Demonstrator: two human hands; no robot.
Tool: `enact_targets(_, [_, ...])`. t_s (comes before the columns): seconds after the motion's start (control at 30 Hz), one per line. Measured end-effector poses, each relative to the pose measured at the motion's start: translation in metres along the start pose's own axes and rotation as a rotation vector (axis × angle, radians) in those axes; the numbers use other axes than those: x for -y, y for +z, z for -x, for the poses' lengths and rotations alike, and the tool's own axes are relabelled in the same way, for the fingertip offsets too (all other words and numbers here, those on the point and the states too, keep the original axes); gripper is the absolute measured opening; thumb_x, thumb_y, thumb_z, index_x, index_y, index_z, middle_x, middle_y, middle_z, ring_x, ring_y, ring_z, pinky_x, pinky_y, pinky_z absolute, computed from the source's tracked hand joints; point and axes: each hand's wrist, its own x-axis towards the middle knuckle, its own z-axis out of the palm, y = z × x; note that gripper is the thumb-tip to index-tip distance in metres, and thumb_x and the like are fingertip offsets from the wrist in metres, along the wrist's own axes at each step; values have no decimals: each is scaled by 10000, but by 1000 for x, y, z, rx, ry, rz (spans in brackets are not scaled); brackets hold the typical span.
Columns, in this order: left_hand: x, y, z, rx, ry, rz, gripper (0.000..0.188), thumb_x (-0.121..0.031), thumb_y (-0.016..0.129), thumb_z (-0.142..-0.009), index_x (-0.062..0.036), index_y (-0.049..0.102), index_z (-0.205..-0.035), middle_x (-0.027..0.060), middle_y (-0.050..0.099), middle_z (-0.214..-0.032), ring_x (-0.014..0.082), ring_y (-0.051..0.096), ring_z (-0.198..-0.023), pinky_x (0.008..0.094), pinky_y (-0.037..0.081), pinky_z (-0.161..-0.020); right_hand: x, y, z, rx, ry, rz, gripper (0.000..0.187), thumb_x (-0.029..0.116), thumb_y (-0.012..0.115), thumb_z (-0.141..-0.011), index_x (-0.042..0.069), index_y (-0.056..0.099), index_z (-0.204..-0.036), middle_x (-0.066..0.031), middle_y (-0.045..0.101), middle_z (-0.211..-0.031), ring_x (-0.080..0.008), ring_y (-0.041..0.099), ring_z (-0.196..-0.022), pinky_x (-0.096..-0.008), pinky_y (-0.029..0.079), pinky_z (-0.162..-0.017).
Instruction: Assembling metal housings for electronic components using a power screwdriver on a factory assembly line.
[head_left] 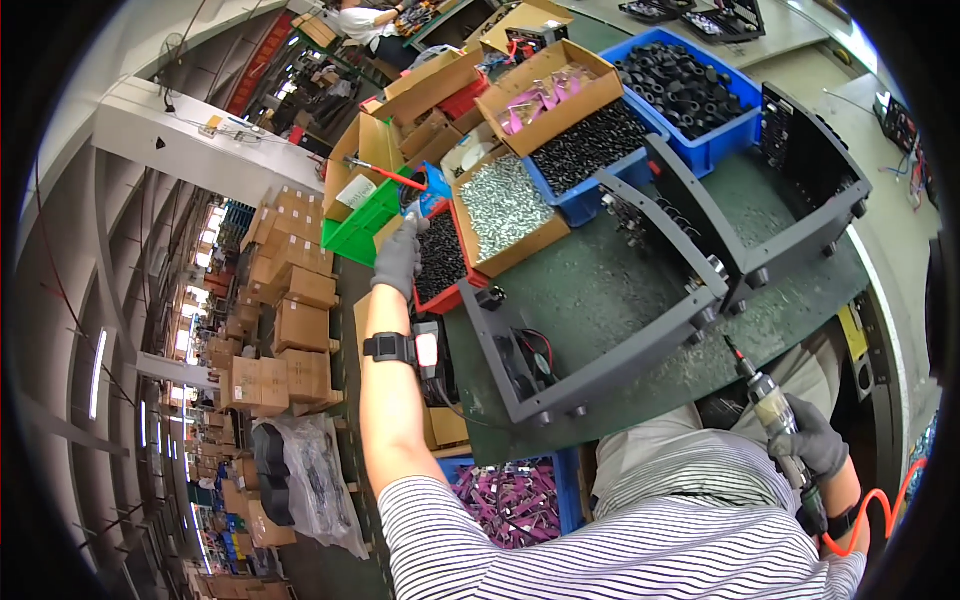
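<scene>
- Main tool is the slim powered screwdriver with a pale, wrapped-looking body (772, 408), over on the near right, just off the edge of the dark green work table (590, 270). Its bit points up toward the table and isn't touching anything.
- Grey-gloved right hand (815, 443) has its fingers curled snugly round the grip. Nice relaxed hold tbh, but I'd mind that bit around the paint.
- An orange coiled line (880, 515) loops beside that wrist; keep it off the forearm so it doesn't tug.
- Grey-gloved left hand (398, 262) is stretched out far left, by the left side of the red plastic bin (440, 300) of small black screws (442, 255). Can't tell whether the fingers are pinching anything. For picking, I'd go fingertips only, few pieces at a time, since gloves are clumsy.
- Right behind that bin: an open cardboard box (525, 250) of silver screws (500, 205). Easy to mix up, so look before grabbing.
- Nearer the body, a dark grey metal frame (620, 372) stands on the table, a second dark grey frame (800, 235) to its right. Steer your sleeves and the bit around both.
</scene>
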Motion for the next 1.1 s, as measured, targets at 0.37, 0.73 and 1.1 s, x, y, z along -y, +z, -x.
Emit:
enact_targets(0.37, [36, -15, -32, 131, -39, 421, 707, -529, 353, -912, -26, 234, -1395, 179, 363, -1400, 295, 268, -1346, 420, 144, -1098, 19, 14, 9, -94, 78, 55, 719, 274, 803, -555, -43, 519, -1135, -15, 542, -831, -97, 514, -723, -238, 440, -639])
enact_targets(0.73, [14, 20, 50, 290, 542, 376, 496, -70, 442, -889, 59, 310, -1350, 206, 448, -1305, 255, 490, -1180, 320, 395, -998, 46, -35, 86, -441, 125, 141, 431, 228, 702, -661, 9, 570, -1008, -20, 579, -778, -93, 550, -663, -237, 460, -592])
enact_targets(1.1, [55, 103, 110, 14, 335, 545, 571, -404, 374, -934, 15, 382, -1323, 186, 457, -1283, 270, 545, -1059, 367, 450, -909, 5, -133, 125, -659, 475, 27, 353, 323, 702, -721, 21, 641, -894, -89, 624, -723, -156, 588, -542, -274, 488, -485])
